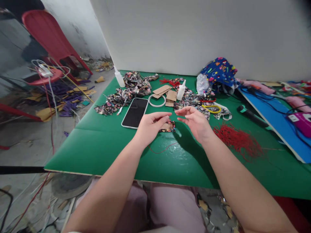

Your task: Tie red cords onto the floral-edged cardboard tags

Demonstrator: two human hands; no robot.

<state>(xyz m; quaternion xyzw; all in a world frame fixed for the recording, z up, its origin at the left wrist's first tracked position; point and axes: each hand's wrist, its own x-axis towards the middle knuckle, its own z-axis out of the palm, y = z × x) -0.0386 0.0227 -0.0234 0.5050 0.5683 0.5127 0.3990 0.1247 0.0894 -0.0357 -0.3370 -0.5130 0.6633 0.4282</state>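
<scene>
My left hand [154, 125] is closed, thumb against fingers, on a small floral fabric piece [172, 127] with a brown card-like patch on it, low over the table. Part of that piece is hidden behind the fingers. To its right my right hand [195, 122] is raised with its fingers apart, and I see nothing in it. A thin red thread [161, 152] curves across the table below the left hand. Just beyond the left hand lies a phone [134, 113] with a dark screen. A white ring [156, 101] and brown card pieces [171, 97] lie behind the hands.
Floral fabric [132, 85], a white squeeze bottle [119, 79] and another bottle [181, 91] stand farther back. Yellow-handled scissors [213, 108], red threads [238, 140], a black-handled tool [251, 116] and a blue board [269, 119] are at right. A red chair [51, 35] stands left.
</scene>
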